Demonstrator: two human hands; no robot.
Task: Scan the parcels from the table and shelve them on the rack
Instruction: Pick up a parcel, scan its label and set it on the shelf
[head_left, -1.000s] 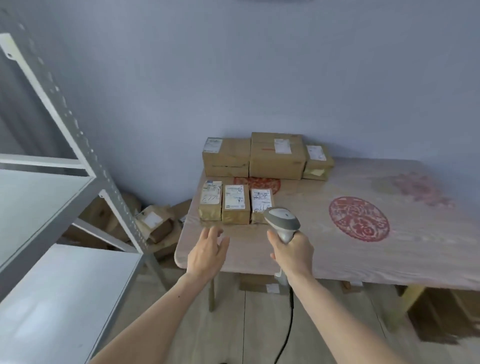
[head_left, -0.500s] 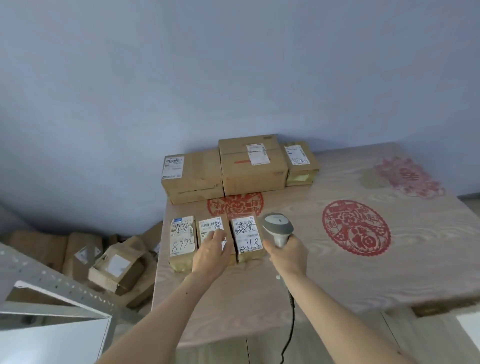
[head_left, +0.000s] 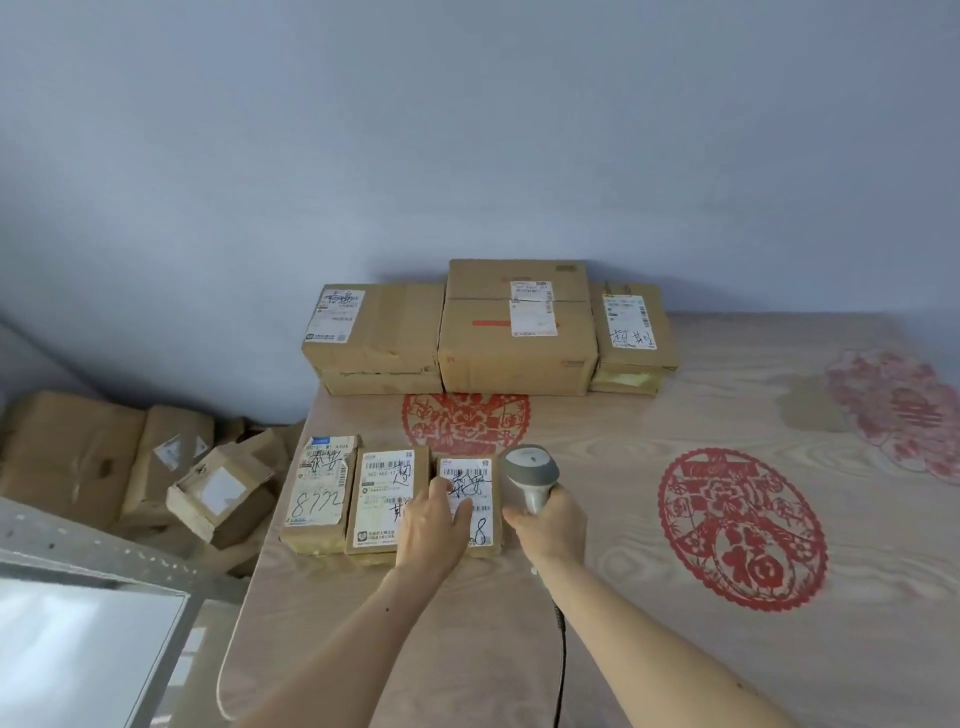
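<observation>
Three small brown parcels lie in a row near the table's left front: a left one marked 8772, a middle one and a right one. My left hand rests flat with straight fingers across the middle and right parcels. My right hand grips the handle of a grey barcode scanner, its head beside the right parcel. Three larger boxes stand at the back: left, middle, right. A corner of the white rack shelf shows at the lower left.
The wooden table carries red paper-cut decorations. The scanner's black cable hangs down near the front. Several cardboard boxes lie piled on the floor to the left, between table and rack. A blue wall stands behind.
My view swung from the rack to the table and came closer. My left hand moved right, from the middle parcel onto the right one. The scanner stays in my right hand.
</observation>
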